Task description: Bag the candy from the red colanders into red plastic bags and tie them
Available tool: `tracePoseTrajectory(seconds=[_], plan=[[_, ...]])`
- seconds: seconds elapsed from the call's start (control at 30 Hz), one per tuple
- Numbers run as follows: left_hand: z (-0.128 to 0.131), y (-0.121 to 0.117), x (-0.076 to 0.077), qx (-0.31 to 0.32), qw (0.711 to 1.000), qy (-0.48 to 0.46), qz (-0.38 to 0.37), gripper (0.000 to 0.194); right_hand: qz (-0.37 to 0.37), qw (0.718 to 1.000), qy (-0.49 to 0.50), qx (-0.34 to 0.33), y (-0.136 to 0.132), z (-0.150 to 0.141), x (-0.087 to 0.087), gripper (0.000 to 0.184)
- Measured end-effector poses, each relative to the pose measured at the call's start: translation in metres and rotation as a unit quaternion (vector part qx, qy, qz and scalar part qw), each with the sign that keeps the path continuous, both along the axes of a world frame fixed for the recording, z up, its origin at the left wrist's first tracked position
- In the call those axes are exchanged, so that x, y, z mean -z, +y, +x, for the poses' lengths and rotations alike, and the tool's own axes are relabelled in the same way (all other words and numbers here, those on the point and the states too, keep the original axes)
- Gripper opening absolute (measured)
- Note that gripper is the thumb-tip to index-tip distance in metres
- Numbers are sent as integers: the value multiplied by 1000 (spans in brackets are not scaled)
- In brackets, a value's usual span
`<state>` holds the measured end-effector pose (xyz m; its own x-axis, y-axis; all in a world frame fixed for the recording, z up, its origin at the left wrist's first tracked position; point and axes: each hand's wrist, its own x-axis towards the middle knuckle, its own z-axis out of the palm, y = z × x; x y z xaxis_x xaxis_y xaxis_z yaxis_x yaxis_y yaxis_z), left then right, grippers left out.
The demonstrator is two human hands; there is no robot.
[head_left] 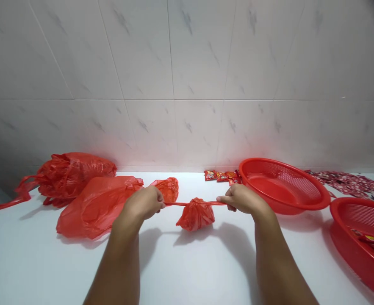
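A small red plastic bag (pixel 195 216) is bunched up in the middle of the white table, its top gathered into a knot. Two twisted handles stretch sideways from that knot, pulled taut. My left hand (pixel 149 200) pinches the end of one handle. On the other side, my right hand (pixel 237 198) grips the opposite handle between thumb and fingers. What the bag contains is hidden by the plastic. Behind my left hand lies another small red bag (pixel 168 189), and a larger flattened red bag (pixel 91 212) is spread out to its left.
A big bundle of red plastic bags (pixel 75 173) rests at the back left. Several small red packets (pixel 222 176) lie by the tiled wall. Two red plastic baskets (pixel 285 207) (pixel 345 237) stand at right, the nearer holding packets. Patterned sachets (pixel 348 182) are heaped behind them.
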<state>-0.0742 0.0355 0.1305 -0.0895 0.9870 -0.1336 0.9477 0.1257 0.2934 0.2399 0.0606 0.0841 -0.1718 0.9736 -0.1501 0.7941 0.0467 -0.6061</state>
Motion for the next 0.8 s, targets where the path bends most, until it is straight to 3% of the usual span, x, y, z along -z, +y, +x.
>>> tracePoseTrajectory(seconds=[0.1,0.17,0.27,0.4,0.5,0.6,0.7,0.8], plan=[[-5,-10,-13,-16,995,-32,88,11,61,990,120,-42,-5,-6,-7,60],[6,-20,-20,13,978,-116,173,15,70,955,257,-128,-12,-20,-13,66],[35,-31,-21,93,928,-255,256,19,-1,888,385,-253,-24,-46,-18,68],[61,-39,-16,170,892,-307,285,21,-66,864,422,-266,-34,-63,-17,59],[62,-48,-14,219,884,-332,247,44,-32,859,446,-250,-36,-62,-20,58],[58,-61,-10,232,903,-334,141,58,16,856,455,-246,-40,-61,-25,58],[55,-76,4,199,922,-331,9,46,43,867,418,-269,-48,-70,-26,57],[42,-96,30,153,932,-321,-62,32,7,875,345,-339,-60,-85,-24,49]])
